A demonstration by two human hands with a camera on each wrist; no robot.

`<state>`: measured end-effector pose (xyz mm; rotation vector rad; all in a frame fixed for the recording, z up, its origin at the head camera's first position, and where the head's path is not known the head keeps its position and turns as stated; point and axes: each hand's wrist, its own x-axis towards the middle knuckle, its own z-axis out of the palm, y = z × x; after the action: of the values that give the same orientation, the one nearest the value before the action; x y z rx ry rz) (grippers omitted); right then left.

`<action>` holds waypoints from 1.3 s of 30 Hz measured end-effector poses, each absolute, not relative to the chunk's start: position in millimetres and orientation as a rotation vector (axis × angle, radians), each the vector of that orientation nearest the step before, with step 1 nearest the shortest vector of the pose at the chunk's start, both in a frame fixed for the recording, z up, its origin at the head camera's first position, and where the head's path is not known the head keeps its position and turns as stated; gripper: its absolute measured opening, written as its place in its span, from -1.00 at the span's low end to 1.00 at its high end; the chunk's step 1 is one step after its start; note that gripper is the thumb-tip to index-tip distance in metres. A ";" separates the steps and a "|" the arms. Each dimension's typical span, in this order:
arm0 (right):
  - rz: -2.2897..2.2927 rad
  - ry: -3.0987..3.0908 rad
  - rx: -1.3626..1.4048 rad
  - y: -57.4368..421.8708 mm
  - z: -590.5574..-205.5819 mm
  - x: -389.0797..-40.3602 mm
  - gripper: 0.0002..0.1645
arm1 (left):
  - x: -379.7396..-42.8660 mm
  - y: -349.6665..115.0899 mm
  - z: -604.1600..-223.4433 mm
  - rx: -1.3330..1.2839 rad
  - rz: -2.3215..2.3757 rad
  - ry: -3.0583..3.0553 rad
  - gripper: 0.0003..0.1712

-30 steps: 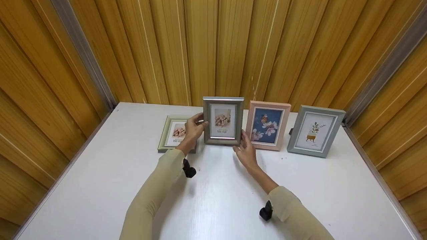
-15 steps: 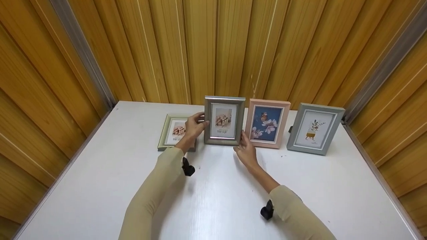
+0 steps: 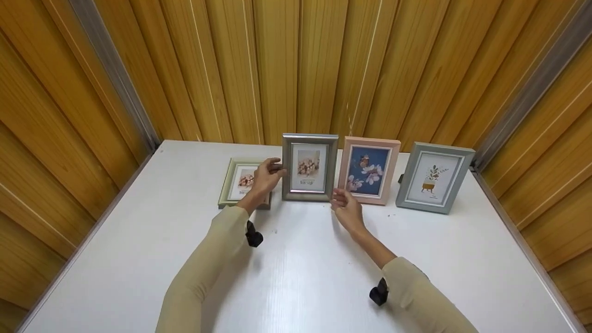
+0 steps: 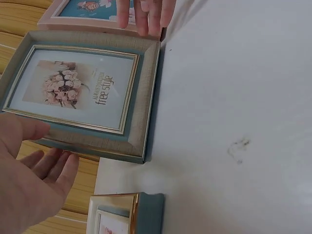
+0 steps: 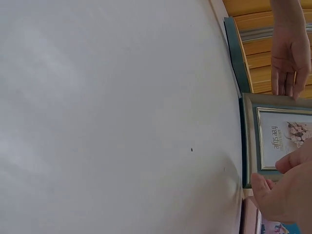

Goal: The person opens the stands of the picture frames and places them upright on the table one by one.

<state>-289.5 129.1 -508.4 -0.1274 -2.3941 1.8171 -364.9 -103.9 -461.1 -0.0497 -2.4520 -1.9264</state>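
Note:
A grey-brown photo frame [image 3: 287, 171] with a picture of pink flowers stands upright at the back of the table. My left hand [image 3: 267, 178] is at its left edge, with thumb and fingers spread loosely; in the left wrist view the fingers [image 4: 63, 170] do not close round the frame. At the frame's lower right corner is my right hand [image 3: 350, 213], its fingers relaxed and apart from the frame, in front of the pink photo frame [image 3: 392, 175]. A light green photo frame [image 3: 225, 189] lies flat on the left, partly hidden behind my left hand.
A grey-green photo frame [image 3: 455, 185] stands tilted back on the right. All the frames are on a white table [image 3: 296, 277]. Yellow wood-look panels [image 3: 277, 69] rise behind and at both sides.
Both hands have let go of the grey-brown photo frame, which stays standing. My right hand has drawn slightly right and down; the left has eased slightly left.

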 end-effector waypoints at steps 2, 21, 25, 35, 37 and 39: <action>1.856 -2.381 -0.132 130.5 -506.2 -287.8 -0.54 | -362.1 -107.8 -461.3 -0.084 -1.897 -2.452 -0.50; 2.156 -2.531 0.309 56.2 -505.9 -284.7 -0.58 | -352.9 -198.3 -489.5 0.200 -1.310 -2.524 -0.56; 2.057 -2.594 0.443 37.7 -510.7 -284.0 -0.41 | -351.4 -209.8 -496.3 0.268 -1.278 -2.576 -0.49; 2.127 -2.628 0.472 5.2 -515.7 -292.8 -0.02 | -355.7 -211.0 -496.4 0.345 -1.417 -2.752 -0.23; 2.134 -2.633 0.465 1.7 -514.2 -295.3 -0.01 | -356.4 -210.8 -493.7 0.372 -1.426 -2.790 -0.20; 2.120 -2.652 0.448 -0.7 -511.8 -297.6 -0.02 | -356.5 -210.5 -490.0 0.393 -1.432 -2.828 -0.17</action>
<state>-297.6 -0.7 -511.8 0.4483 -2.6523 2.1205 -356.5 -210.5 -490.0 0.3927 -2.8280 -1.4325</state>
